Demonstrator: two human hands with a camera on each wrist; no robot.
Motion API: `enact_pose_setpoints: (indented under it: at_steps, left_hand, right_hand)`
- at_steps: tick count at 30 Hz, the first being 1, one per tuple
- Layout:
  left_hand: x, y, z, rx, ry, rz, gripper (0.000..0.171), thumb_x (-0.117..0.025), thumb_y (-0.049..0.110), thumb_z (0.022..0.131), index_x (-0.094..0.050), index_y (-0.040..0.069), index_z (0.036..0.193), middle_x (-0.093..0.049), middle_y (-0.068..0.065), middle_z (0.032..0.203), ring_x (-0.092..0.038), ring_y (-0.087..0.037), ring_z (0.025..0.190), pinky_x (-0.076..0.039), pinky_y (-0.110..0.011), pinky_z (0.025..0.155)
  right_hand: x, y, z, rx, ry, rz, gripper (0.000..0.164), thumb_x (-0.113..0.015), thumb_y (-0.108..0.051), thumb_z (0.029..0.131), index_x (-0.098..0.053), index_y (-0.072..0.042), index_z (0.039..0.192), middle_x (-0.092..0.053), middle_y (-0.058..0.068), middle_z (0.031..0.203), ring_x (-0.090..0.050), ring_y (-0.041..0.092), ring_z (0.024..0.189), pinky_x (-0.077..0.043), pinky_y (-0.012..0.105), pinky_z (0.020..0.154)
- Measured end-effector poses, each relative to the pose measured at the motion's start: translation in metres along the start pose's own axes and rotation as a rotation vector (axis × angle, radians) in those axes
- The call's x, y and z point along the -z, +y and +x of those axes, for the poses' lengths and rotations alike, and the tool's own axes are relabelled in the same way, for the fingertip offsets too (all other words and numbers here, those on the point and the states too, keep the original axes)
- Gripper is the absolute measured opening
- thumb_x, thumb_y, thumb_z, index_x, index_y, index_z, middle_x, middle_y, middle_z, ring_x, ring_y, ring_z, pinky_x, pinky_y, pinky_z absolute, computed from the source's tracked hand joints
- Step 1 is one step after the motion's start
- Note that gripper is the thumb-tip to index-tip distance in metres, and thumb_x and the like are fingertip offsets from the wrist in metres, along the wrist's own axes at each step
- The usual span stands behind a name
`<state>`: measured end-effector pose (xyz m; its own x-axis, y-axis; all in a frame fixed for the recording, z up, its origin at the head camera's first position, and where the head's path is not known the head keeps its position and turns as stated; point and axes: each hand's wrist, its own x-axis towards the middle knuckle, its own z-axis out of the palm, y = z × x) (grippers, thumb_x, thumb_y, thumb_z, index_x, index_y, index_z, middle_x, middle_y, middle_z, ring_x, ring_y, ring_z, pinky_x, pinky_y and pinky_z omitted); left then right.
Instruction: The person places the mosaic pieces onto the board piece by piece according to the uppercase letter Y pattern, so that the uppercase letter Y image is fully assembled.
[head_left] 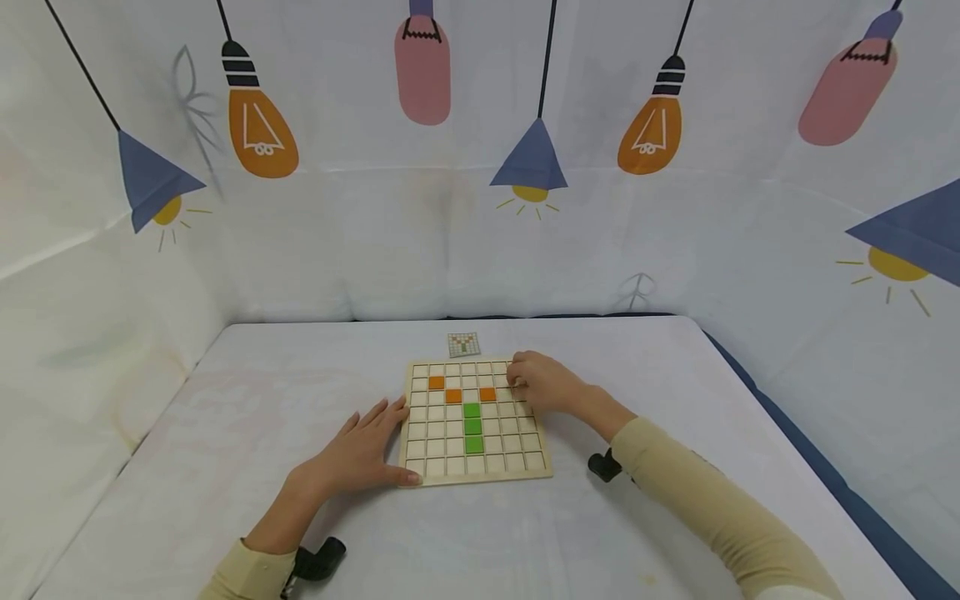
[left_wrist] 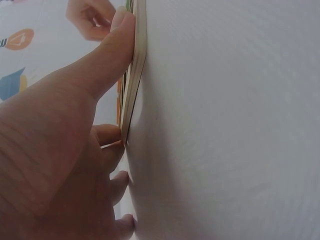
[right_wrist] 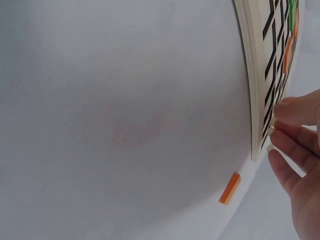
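A square wooden grid board (head_left: 480,477) lies on the table, with several orange tiles (head_left: 453,396) and green tiles (head_left: 473,427) among its pale squares. My left hand (head_left: 360,454) steadies it at the near left corner. The thumb lies on the near edge; spread, fairly straight fingers touch the left side. At the far right corner, my right hand (head_left: 546,382) pinches a small pale tile (right_wrist: 273,122) between thumb and fingertips, mostly covered by them. A loose orange tile (right_wrist: 230,188) rests on the table past the board's corner in the right wrist view.
A small pattern card (head_left: 462,344) with a similar coloured grid lies just beyond the board. White cloth covers the table (head_left: 247,400). Behind stands a white curtain (head_left: 360,242) printed with lamps and bulbs.
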<state>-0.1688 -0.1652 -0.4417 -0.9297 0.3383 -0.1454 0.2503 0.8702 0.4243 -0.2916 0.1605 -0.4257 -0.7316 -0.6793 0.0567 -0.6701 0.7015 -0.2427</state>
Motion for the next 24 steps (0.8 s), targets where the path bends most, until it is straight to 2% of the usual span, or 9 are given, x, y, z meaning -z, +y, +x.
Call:
enact_pose_setpoints:
  at_steps: [8, 16, 24]
  left_hand:
    - [0.001, 0.001, 0.0, -0.008, 0.005, -0.008, 0.113, -0.074, 0.07, 0.072, -0.028, 0.012, 0.157, -0.022, -0.005, 0.167, -0.017, -0.036, 0.154, -0.013, -0.067, 0.12]
    - [0.003, 0.002, -0.001, -0.005, 0.001, -0.014, 0.112, -0.074, 0.07, 0.073, -0.028, 0.012, 0.157, -0.022, -0.005, 0.167, -0.016, -0.035, 0.155, -0.012, -0.067, 0.12]
    - [0.0, 0.0, 0.0, 0.0, -0.007, 0.0, 0.114, -0.073, 0.072, 0.071, -0.027, 0.014, 0.158, -0.021, -0.003, 0.167, -0.015, -0.033, 0.155, -0.012, -0.065, 0.121]
  right_hand:
    - [0.004, 0.014, -0.009, 0.051, 0.055, -0.07, 0.017, -0.065, 0.002, 0.085, -0.074, -0.009, 0.095, -0.065, 0.001, 0.092, -0.058, 0.013, 0.085, -0.055, 0.031, 0.081]
    - [0.009, 0.022, -0.016, 0.006, 0.033, -0.054, 0.019, -0.063, 0.003, 0.087, -0.074, -0.01, 0.097, -0.064, 0.002, 0.093, -0.055, 0.014, 0.084, -0.053, 0.034, 0.08]
    - [0.006, 0.031, -0.02, -0.067, 0.019, -0.041, 0.023, -0.057, 0.003, 0.09, -0.072, -0.013, 0.098, -0.062, 0.002, 0.095, -0.053, 0.015, 0.086, -0.051, 0.033, 0.079]
